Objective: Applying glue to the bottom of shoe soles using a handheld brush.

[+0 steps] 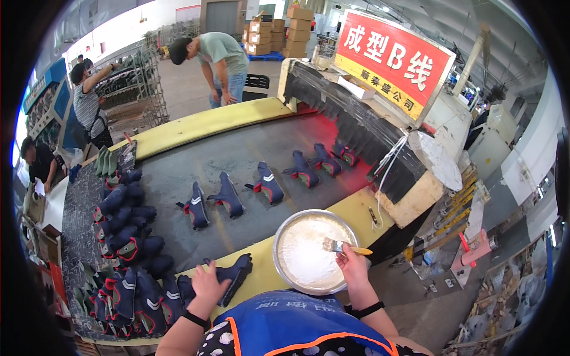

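My right hand (352, 267) is closed on a paintbrush (350, 247) with a yellow wooden handle. Its bristles are above a metal bowl (276, 261) of creamy white paste. My left hand (208, 286) has its fingers spread, with the thumb against a dark navy shoe upper (236, 276) lying on the yellow near ledge. Whether the fingertips grip this upper's edge is hard to see. To the left of that hand, more navy uppers (148, 296) with red trim and white stripes are piled closely together.
A grey conveyor belt (172, 154) carries several spaced uppers toward a red-lit opening (350, 127) fringed with dark strips. A red and yellow sign (392, 59) stands on the machine. Beyond the yellow far ledge (214, 121) a person (222, 56) bends forward. Green shoe lasts (105, 161) sit at left.
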A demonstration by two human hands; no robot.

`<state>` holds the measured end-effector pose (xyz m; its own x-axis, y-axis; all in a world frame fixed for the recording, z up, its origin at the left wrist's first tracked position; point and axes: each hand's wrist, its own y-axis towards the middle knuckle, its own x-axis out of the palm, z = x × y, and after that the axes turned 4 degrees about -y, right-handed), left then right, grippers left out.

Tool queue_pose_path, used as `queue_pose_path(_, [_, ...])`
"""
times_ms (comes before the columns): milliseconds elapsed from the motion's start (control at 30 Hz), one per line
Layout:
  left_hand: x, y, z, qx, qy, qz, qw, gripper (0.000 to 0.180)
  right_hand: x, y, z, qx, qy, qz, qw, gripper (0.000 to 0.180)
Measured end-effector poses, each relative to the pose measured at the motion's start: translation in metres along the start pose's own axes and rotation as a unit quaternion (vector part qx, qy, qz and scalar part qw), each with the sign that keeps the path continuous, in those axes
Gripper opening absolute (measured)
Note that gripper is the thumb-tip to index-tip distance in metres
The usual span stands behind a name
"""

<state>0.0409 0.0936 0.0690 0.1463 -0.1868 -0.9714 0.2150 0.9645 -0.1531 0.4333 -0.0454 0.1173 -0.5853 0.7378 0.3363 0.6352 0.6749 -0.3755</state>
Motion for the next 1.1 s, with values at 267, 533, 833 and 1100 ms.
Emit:
queue_pose_path(267, [0.057, -0.006, -0.008, 0.017, -0.165, -0.125, 0.978, 0.102, -0.005, 0.008, 0.013, 0.003, -0.006, 0.022, 1.000, 0.016])
queue_pose_path(533, [0.085, -0.008, -0.007, 0.009, -0.260, -0.207, 0.943, 0.104, -0.020, 0.005, 0.017, -0.021, -0.059, -0.008, 0.998, 0.016])
queue_pose_path(833, [0.049, 0.016, -0.031, -0.270, -0.684, -0.386, 0.557, 0.031, -0.020, 0.043, 0.023, -0.193, -0.330, -0.011, 0.924, 0.016])
queue_pose_path(1100, [-0.076, 0.009, 0.031, -0.031, -0.633, -0.380, 0.673, 0.077, -0.013, 0.048, 0.057, -0.270, -0.492, 0.015, 0.827, 0.025])
